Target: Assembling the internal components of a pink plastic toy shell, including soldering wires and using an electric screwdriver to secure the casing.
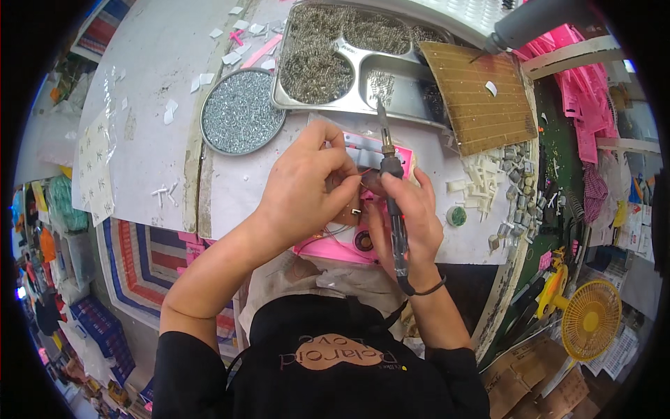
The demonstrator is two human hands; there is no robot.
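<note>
Nearest is our black shirt [307, 398]; beyond, the pink case [328, 249] lies on the table [237, 188] beneath our hands, insides showing, so we judge it partly done, unclosed. Our right hand [419, 220] grips a soldering iron [394, 167]; our left hand [307, 171] pinches, on what we cannot tell, hiding the middle. Cardboard [481, 98] overlaps the metal tray [412, 91] near a round dish [241, 153].

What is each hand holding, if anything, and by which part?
The right hand holds a soldering iron by its dark handle; whether the left hand holds anything cannot be told.
</note>
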